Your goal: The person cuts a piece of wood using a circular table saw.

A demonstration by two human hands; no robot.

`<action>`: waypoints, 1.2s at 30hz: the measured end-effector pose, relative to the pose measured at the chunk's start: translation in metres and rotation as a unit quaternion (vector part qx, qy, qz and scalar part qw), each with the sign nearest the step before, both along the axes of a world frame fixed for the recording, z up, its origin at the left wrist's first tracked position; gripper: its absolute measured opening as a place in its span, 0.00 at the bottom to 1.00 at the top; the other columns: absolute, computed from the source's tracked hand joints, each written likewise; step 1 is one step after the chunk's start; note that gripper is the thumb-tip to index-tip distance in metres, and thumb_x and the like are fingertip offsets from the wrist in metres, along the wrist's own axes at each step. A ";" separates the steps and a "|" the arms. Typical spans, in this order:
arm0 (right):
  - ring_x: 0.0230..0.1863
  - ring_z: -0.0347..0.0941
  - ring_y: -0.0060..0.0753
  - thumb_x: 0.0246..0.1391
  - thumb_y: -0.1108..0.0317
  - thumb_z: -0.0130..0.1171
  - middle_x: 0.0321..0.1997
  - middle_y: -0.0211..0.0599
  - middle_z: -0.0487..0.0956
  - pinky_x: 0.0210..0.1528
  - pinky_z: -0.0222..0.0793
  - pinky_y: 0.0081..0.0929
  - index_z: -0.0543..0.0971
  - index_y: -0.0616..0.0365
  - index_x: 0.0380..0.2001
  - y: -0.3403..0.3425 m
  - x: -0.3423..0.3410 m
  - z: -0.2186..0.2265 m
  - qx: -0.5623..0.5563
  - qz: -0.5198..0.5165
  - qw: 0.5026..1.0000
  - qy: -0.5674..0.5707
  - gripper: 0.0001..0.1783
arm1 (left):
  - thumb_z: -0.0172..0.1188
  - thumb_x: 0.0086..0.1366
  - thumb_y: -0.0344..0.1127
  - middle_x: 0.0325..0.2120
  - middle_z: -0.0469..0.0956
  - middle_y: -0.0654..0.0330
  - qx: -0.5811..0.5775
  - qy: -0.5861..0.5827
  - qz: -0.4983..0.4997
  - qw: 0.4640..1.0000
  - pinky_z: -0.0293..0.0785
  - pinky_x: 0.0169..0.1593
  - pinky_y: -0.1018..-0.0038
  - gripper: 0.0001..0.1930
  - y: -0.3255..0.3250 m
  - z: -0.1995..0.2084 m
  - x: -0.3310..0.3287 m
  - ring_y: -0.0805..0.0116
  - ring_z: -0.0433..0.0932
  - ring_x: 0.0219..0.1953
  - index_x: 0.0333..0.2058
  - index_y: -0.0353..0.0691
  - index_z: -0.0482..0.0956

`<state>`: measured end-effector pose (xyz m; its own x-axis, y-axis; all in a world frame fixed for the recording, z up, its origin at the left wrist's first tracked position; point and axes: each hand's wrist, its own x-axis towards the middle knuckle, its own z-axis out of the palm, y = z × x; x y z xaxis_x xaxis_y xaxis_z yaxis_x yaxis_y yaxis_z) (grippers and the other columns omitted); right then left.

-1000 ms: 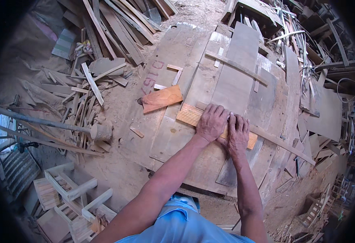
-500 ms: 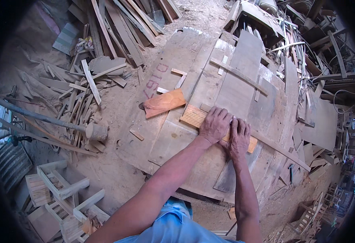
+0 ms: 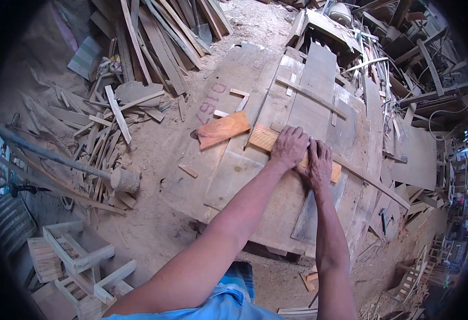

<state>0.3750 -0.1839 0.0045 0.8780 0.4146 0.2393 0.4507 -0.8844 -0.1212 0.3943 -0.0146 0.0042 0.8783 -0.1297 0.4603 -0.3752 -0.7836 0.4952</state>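
Note:
Both hands press on a short orange-grained wooden board (image 3: 263, 138) that lies across a low wooden work platform (image 3: 234, 173). My left hand (image 3: 290, 148) is closed over the middle of the board, its fingers curled over the far edge. Right beside it, my right hand (image 3: 319, 164) grips the board nearer its right end, thumb on the near side. The two hands touch or almost touch. A long thin wooden strip (image 3: 373, 183) runs along the board's far side, partly hidden by my fingers. Left of the board rests a loose reddish-orange wood piece (image 3: 223, 129) with a dark end.
Another strip (image 3: 311, 97) crosses the platform farther off. A small wood offcut (image 3: 188, 170) lies at left. Scrap sticks (image 3: 103, 144) and leaning planks (image 3: 162, 48) fill the left side. A round wooden mallet-like head (image 3: 125, 180) and pale wooden frames (image 3: 79, 250) stand nearby.
The whole view has shifted slightly, and my hands and the board appear a little higher and farther right in the picture. Both hands keep their hold on the board.

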 end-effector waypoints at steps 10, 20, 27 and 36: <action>0.82 0.44 0.65 0.52 0.32 0.65 0.80 0.62 0.53 0.82 0.36 0.65 0.55 0.66 0.77 -0.002 -0.160 0.002 -0.110 0.021 0.991 0.077 0.63 | 0.57 0.65 0.35 0.43 0.78 0.52 -0.047 0.013 -0.028 0.998 0.71 0.62 0.58 0.11 0.014 0.003 -0.162 0.52 0.75 0.51 0.43 0.37 0.81; 0.68 0.64 0.57 0.54 0.47 0.72 0.65 0.49 0.69 0.72 0.58 0.58 0.71 0.56 0.68 0.013 -0.264 0.015 0.010 0.036 0.999 -0.040 0.43 | 0.58 0.68 0.34 0.56 0.76 0.45 -0.012 0.041 -0.081 0.996 0.58 0.76 0.52 0.23 0.031 0.014 -0.246 0.47 0.71 0.64 0.60 0.33 0.76; 0.60 0.68 0.53 0.46 0.49 0.76 0.58 0.46 0.73 0.66 0.66 0.49 0.74 0.58 0.63 0.013 -0.257 0.050 0.012 -0.001 0.996 0.085 0.44 | 0.63 0.71 0.40 0.53 0.74 0.45 -0.156 0.154 0.138 0.966 0.68 0.67 0.53 0.17 0.044 0.048 -0.341 0.47 0.73 0.60 0.50 0.34 0.74; 0.53 0.76 0.55 0.42 0.51 0.80 0.49 0.52 0.77 0.55 0.74 0.47 0.74 0.62 0.52 0.055 -0.319 0.068 0.313 -0.069 0.901 0.294 0.39 | 0.59 0.77 0.44 0.50 0.78 0.47 -0.417 0.263 0.244 0.835 0.77 0.51 0.61 0.32 0.035 0.078 -0.348 0.58 0.81 0.47 0.68 0.32 0.58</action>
